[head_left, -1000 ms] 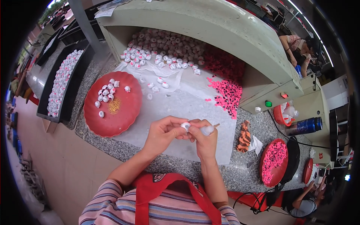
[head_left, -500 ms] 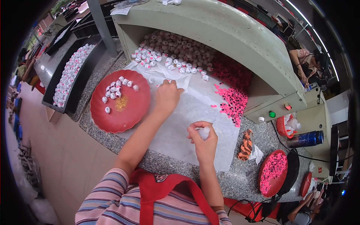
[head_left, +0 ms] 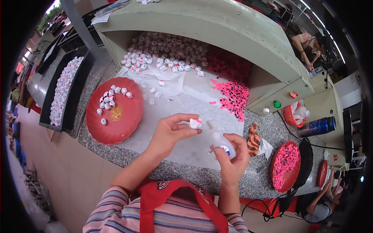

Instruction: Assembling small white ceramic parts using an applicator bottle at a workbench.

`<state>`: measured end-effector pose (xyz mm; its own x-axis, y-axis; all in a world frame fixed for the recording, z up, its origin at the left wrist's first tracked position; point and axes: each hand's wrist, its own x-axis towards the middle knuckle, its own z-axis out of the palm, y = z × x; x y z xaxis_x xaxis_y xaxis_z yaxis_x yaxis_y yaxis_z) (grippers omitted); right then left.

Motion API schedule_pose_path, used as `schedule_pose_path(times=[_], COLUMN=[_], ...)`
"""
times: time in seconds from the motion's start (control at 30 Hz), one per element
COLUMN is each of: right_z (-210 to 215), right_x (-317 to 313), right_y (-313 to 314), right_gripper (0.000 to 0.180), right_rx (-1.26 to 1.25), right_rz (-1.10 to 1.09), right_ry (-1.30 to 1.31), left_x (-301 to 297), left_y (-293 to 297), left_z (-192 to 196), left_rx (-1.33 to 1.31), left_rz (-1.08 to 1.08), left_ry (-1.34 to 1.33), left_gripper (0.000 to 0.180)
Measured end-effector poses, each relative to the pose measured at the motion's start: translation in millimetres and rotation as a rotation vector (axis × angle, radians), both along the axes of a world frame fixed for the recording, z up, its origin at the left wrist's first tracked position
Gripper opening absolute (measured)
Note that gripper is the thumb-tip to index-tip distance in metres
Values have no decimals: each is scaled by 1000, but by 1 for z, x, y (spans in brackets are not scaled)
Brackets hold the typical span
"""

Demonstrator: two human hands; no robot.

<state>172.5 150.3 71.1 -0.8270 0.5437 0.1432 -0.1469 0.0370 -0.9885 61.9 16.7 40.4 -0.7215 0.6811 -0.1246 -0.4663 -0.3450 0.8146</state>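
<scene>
My left hand (head_left: 166, 135) pinches a small white rounded piece with pink marks (head_left: 195, 124) between thumb and fingertips, above the white sheet (head_left: 175, 149). Closed round a small translucent squeeze bottle (head_left: 227, 147) is my right hand (head_left: 235, 160), a short way to the right of the piece. The bottle's tip end is blurred. On the sheet beyond my left hand lie a few loose white pieces (head_left: 161, 83). To the left stands a red scalloped plate (head_left: 128, 128) bearing several similar white pieces (head_left: 112, 98).
A pale green hooded cabinet (head_left: 217, 27) arches over heaped white pieces (head_left: 167, 44) and small pink-and-black pieces (head_left: 235, 95). A black bin (head_left: 87, 64) stands at left. At right are a tiger-striped cloth item (head_left: 253, 140), a red dish (head_left: 297, 171), a blue bottle (head_left: 319, 126) and cables.
My left hand has come back from the far edge of the sheet with a white piece. My right hand has shifted right and nearer, tilting the squeeze bottle. The whole view has shifted slightly.
</scene>
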Motion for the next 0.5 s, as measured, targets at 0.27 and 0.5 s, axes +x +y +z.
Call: schedule_pose_path(times=[0.27,0.5], right_z=[10,7], right_x=[14,14], right_y=[-10,-13], right_gripper=[21,16], right_rx=[645,554], right_rz=[-129,-101], right_ry=[198,169], left_x=[19,20], left_y=[-1,-4], left_z=[14,14], left_rx=[-93,-84], left_rz=[181,177], left_ry=[321,350], left_gripper=[36,33])
